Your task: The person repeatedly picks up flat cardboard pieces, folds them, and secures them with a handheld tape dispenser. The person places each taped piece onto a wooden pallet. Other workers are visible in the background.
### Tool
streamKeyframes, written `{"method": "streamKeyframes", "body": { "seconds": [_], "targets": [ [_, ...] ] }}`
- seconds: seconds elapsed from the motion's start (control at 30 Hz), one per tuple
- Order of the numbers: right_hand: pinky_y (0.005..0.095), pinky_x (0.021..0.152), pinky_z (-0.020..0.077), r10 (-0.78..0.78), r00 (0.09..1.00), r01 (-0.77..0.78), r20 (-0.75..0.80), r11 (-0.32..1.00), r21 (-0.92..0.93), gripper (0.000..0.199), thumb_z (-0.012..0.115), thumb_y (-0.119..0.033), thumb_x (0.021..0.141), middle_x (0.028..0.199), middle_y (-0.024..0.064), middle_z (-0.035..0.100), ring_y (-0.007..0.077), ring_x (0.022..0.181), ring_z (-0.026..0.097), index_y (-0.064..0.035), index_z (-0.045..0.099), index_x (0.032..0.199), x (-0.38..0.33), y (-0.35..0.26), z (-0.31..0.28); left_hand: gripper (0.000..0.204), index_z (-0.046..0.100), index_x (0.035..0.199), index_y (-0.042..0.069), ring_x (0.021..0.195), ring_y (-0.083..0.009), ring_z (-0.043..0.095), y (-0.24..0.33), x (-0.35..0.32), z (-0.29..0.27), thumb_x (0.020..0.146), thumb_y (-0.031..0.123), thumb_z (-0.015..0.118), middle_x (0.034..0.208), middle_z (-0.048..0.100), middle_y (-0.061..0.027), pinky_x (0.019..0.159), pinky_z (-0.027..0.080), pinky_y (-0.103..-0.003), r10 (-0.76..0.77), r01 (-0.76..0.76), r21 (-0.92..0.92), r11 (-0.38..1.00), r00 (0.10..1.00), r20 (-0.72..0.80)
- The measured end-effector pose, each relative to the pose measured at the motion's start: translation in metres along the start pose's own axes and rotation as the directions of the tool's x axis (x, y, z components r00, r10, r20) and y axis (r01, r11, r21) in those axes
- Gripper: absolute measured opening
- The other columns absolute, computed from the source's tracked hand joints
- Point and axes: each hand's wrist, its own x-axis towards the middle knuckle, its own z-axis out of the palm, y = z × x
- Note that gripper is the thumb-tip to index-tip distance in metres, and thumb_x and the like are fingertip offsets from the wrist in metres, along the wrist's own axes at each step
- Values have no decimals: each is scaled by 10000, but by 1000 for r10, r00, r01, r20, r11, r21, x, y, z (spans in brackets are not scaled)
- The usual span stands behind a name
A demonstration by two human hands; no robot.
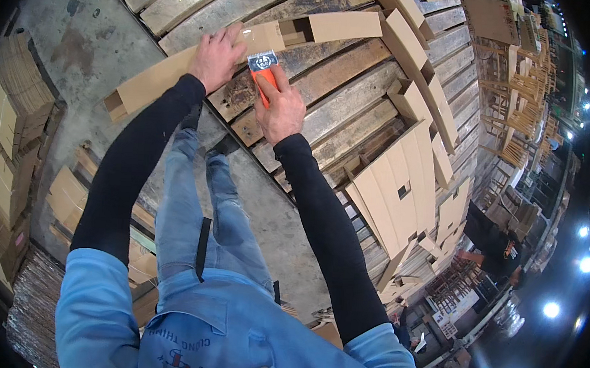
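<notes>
A long, narrow brown cardboard box [159, 79] lies across the edge of a wooden pallet, its near-left end sticking out past it. My left hand [215, 59] grips the box around its middle, fingers bent over the top. In my right hand [281, 108] is an orange-handled scraper [264, 79], its wide flat metal blade pointing away from me. The blade is beside the box, just right of my left fingers; whether it touches the cardboard I cannot tell. Further right along the box, a dark opening shows between its cardboard faces.
Wooden pallet slats [343, 85] spread ahead. More cardboard boxes [404, 185] lie on them to the right. Stacked flat cardboard [14, 89] stands at the left on the concrete floor [79, 39]. Wooden chairs [518, 124] are piled far right, near a person in dark clothes [492, 246].
</notes>
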Motion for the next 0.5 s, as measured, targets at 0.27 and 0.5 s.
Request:
{"method": "streamKeyframes", "body": {
  "seconds": [0.27,0.5],
  "targets": [
    [461,806,561,-25,999,28,-34,996,85,418,716,-128,758,1340,95,611,375,873,662,-178,730,1173,23,-20,-22,461,685,1139,69,1278,-355,541,-47,48,-28,747,256,840,1450,546,-146,1032,462,-437,188,409,-581,704,681,708],
    [477,785,576,30,995,-29,98,999,-12,221,661,-172,795,1136,132,658,402,870,703,-129,769,984,80,-36,-23,693,543,1300,62,1235,-310,538,3,-21,3,747,380,812,1471,478,-134,995,444,-463,-6,-5,-84,996,991,-135]
  ]
}}
